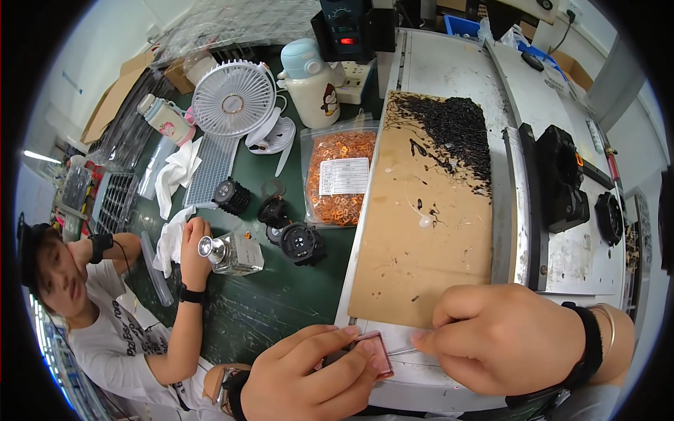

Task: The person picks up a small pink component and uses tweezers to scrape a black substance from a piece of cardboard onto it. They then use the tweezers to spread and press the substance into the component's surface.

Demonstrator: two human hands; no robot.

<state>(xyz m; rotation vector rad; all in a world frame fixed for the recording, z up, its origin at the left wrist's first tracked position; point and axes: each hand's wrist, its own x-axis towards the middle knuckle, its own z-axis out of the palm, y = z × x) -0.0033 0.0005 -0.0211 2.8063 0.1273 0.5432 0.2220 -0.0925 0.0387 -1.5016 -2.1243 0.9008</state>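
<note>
At the near edge of the work surface my left hand is closed round a small square pinkish-red piece with a raised rim; part of it is under my fingers. My right hand comes in from the right, its fingers pinching thin metal tweezers. Their tip reaches the rim of the red piece, though the exact contact is too small to make out. Just beyond both hands lies a brown cardboard sheet, with a heap of small black strand-like parts at its far end.
A co-worker's hand is beside a glass pump bottle on the green table. Black round parts, a bag of orange pieces, a white fan and a tumbler stand beyond. Black fixtures flank the right.
</note>
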